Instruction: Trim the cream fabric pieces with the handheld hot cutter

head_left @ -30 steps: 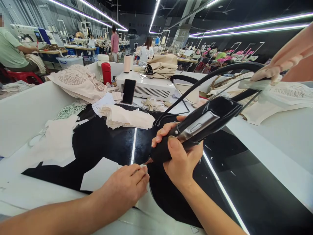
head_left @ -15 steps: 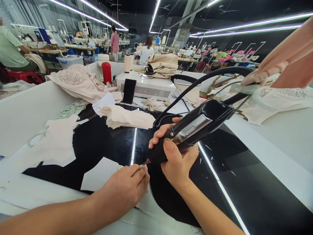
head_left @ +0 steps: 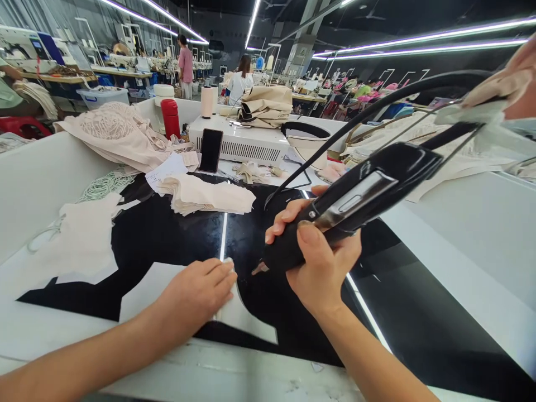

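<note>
My right hand [head_left: 322, 262] is wrapped round a black handheld power tool [head_left: 368, 184] with a metal lever along its side. Its thin coppery tip [head_left: 260, 268] points down and left, apart from the fabric. On the dark glossy board [head_left: 167, 223], my left hand [head_left: 196, 296] has its fingers closed at the edge of a white fabric piece [head_left: 146, 285]. A bit of pale material shows at these fingertips. The fabric lies flat under the hand, and its curved end [head_left: 255, 326] comes out on the right. The left palm is hidden from view.
A stack of cream fabric pieces [head_left: 209, 195] and a phone [head_left: 211, 151] sit behind, before a white vented box [head_left: 238, 139]. Cream pieces [head_left: 84, 240] lie left. A thick black cable [head_left: 360, 120] arcs to the tool. Another person's hand shape [head_left: 502, 89] blurs at upper right.
The tool in my right hand has moved right, away from my left hand. My left hand has shifted left, and more of the white fabric's curved end shows. The camera view has shifted too.
</note>
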{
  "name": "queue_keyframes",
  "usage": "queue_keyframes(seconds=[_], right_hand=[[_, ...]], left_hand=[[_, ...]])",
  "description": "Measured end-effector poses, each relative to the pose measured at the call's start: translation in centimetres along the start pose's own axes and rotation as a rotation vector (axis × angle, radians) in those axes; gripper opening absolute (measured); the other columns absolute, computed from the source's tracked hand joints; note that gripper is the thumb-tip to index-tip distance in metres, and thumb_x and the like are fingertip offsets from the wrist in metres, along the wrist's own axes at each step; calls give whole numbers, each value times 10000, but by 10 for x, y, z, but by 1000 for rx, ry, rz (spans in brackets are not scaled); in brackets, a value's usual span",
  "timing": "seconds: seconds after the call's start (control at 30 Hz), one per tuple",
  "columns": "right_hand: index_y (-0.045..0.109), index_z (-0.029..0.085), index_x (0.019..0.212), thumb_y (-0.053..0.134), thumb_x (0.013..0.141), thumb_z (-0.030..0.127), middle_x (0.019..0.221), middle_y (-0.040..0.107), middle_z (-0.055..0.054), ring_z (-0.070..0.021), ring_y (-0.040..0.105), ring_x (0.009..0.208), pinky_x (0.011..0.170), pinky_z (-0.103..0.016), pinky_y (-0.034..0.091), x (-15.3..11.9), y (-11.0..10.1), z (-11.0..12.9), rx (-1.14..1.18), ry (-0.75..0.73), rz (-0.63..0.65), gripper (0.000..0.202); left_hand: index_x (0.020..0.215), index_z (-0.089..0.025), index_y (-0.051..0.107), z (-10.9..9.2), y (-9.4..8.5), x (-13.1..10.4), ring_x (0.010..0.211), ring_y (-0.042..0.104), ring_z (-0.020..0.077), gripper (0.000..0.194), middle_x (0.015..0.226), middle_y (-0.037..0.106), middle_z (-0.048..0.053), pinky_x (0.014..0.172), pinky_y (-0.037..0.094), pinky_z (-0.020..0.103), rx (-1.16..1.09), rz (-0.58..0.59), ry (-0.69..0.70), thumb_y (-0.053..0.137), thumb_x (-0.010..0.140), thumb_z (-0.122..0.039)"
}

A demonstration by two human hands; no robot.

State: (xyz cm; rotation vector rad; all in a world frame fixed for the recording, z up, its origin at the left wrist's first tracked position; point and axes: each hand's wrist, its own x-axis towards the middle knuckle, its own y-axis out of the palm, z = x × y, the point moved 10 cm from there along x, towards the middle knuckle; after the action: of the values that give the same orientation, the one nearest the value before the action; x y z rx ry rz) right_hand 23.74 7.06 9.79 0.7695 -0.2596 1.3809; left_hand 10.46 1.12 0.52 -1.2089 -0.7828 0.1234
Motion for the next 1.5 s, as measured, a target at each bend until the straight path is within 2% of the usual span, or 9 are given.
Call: queue_keyframes(seconds=[0.1, 0.2, 0.3, 0.4, 0.5, 0.57, 0.9, 1.2, 1.5], right_hand=[[643, 283, 1118, 870, 806, 340, 824, 670, 42, -134, 633, 604, 490, -274, 559, -4, -11, 12, -16, 8, -10, 390], [661, 279, 1110, 871, 809, 342, 818, 666, 31, -144, 634, 608, 479, -288, 572, -11, -18, 20, -40, -5, -7, 372], [669, 270, 1118, 882, 800, 333, 811, 669, 24, -145, 635, 611, 474, -285, 581, -17, -21, 22, -12, 1, -6, 387], [666, 258, 1136, 883, 801, 319, 817, 675, 23, -135, 637, 614, 492, -271, 591, -21, -21, 21, 32, 18, 6, 403], [665, 260, 1144, 871, 815, 312, 824, 675, 22, -131, 638, 616, 506, -269, 592, -24, -19, 20, 49, 24, 26, 392], [667, 270, 1147, 871, 815, 316, 829, 669, 24, -130, 638, 615, 509, -269, 586, -26, -18, 19, 50, 31, 26, 392], [674, 288, 1147, 866, 815, 335, 832, 652, 14, -139, 629, 600, 496, -277, 582, -28, -18, 16, 39, 40, 17, 386], [640, 306, 1149, 857, 813, 379, 832, 663, 5, -157, 622, 587, 476, -302, 582, -28, -18, 14, -20, 27, -2, 407], [652, 270, 1136, 872, 805, 322, 828, 670, 19, -141, 640, 598, 502, -285, 592, -27, -16, 13, 33, 21, -11, 400]], left_hand=[[1141, -98, 673, 18, -1, 1, 973, 718, 246, 227, 1194, 745, 130, 749, 577, 367, 56, 36, -20, 465, 1074, -160], [1168, -73, 665, 23, -8, 2, 1086, 700, 279, 242, 1218, 734, 149, 870, 578, 408, 80, 19, -27, 454, 1077, -149], [1185, -77, 655, 12, -21, 4, 1133, 678, 264, 241, 1206, 735, 127, 957, 554, 405, -7, -53, -6, 447, 1087, -148], [1186, -101, 649, -12, -27, 6, 1070, 680, 223, 228, 1140, 736, 84, 941, 550, 368, -165, -73, 72, 455, 1100, -183], [1194, -116, 645, -32, -24, 7, 1003, 676, 218, 215, 1081, 724, 61, 891, 547, 361, -217, -42, 144, 491, 1097, -230], [1203, -120, 644, -38, -19, 6, 980, 670, 223, 226, 1064, 716, 58, 886, 541, 366, -211, -16, 170, 514, 1093, -269], [1239, -108, 629, -30, -6, 3, 981, 641, 227, 365, 1078, 693, 49, 900, 517, 372, -176, 59, 128, 687, 1006, -382], [1233, -90, 633, -31, -4, 2, 988, 647, 239, 374, 1072, 700, 67, 895, 532, 375, -175, 84, 120, 686, 1007, -384], [1208, -78, 630, -33, -4, 1, 966, 653, 246, 377, 1059, 690, 74, 855, 558, 376, -188, 94, 115, 695, 999, -385]])
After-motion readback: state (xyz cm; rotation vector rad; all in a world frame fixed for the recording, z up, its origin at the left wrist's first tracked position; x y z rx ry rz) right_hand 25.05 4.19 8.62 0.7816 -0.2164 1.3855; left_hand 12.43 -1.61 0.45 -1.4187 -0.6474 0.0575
